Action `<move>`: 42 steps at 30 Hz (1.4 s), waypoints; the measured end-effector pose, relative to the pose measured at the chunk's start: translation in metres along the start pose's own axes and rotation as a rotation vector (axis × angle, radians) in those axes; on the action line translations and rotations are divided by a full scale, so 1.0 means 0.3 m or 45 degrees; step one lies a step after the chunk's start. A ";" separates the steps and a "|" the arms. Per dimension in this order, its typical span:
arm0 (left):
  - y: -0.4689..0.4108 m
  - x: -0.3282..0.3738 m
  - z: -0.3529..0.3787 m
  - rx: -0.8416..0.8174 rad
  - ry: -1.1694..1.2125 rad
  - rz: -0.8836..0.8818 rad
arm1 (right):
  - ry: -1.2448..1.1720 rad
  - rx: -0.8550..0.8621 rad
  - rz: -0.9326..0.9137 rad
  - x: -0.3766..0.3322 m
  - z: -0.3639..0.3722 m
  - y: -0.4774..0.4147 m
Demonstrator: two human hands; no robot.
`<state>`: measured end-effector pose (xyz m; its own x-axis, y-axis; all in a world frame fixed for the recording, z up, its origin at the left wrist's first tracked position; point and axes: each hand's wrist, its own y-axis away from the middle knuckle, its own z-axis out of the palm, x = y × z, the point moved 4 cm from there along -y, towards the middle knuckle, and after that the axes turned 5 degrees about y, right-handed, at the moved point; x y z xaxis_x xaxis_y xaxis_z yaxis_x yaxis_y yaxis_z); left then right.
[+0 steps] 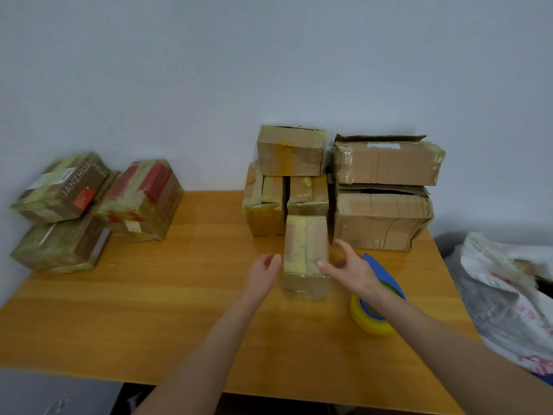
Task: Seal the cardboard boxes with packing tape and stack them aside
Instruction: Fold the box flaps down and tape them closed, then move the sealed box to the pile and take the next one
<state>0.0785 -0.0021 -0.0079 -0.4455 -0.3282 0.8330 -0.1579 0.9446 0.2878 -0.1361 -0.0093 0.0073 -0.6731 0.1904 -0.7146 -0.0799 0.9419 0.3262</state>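
The table [194, 295] holds taped boxes [59, 247] in its far left corner, more boxes [380, 226] along the far edge, then a small box [305, 253] and tape roll [371, 320].

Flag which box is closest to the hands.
The small box standing alone in front of the right-hand pile, between left hand and right hand.

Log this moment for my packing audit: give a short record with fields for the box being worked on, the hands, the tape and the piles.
current box: small taped box on the table, between the hands
hands: left hand by the box's left side, right hand by its right; neither grips it
tape: yellow tape roll on the table, under the right forearm
left pile: taped boxes, table's far left corner
back pile: boxes stacked two high by the wall
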 end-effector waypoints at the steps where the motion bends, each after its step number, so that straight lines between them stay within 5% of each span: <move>1: -0.002 0.004 0.003 0.019 0.121 -0.057 | -0.054 -0.025 0.077 0.000 0.010 0.002; 6: 0.016 0.015 0.025 -0.115 0.161 -0.162 | -0.211 -0.166 0.246 -0.059 0.101 0.033; 18: 0.128 -0.062 -0.457 0.587 -0.132 -0.168 | -0.284 -0.364 -0.136 -0.413 0.378 0.013; 32: -0.177 0.046 -1.172 0.834 0.151 0.254 | -0.285 0.025 -0.544 -1.155 0.573 -0.313; 42: -0.604 -0.103 -1.846 0.727 0.122 0.284 | -0.334 0.114 -0.453 -1.764 0.979 -0.669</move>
<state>0.6088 -0.1613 0.1758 -0.4454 -0.0963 0.8901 -0.5286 0.8307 -0.1747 0.4522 -0.2177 0.1383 -0.4054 -0.0967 -0.9090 -0.2009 0.9795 -0.0146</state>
